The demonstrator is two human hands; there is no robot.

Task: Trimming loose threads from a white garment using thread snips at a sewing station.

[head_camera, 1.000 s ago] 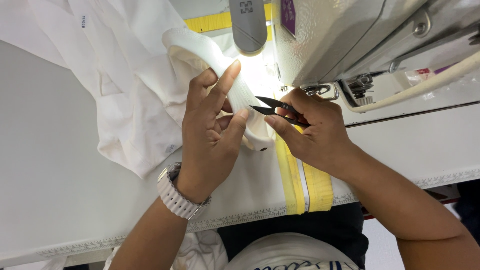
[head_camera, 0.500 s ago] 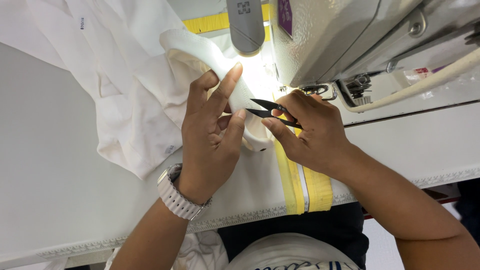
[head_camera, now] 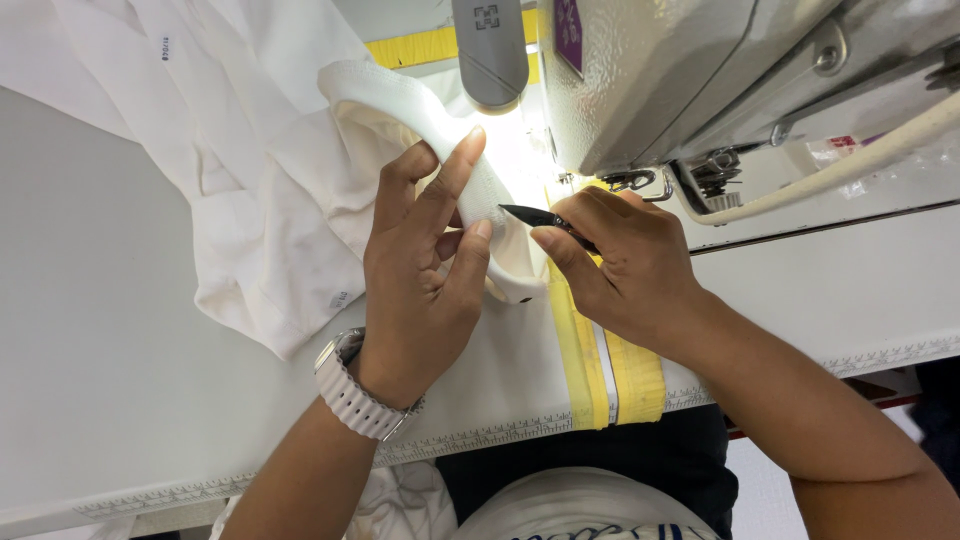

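My left hand, with a white watch band on the wrist, pinches a white collar strip that curves up from a white garment on the table. My right hand grips small black thread snips. Their closed tips point left and touch the strip just beside my left fingertips. Both hands sit directly under the bright lamp of the sewing machine.
A grey machine head fills the top right, with a cream cord running across it. Yellow tape strips run down the white table to its ruler-marked front edge. The garment spreads over the upper left.
My right hand has moved left, bringing the snips from open and apart to closed against the strip by my left fingers. My left hand has stayed on the collar.
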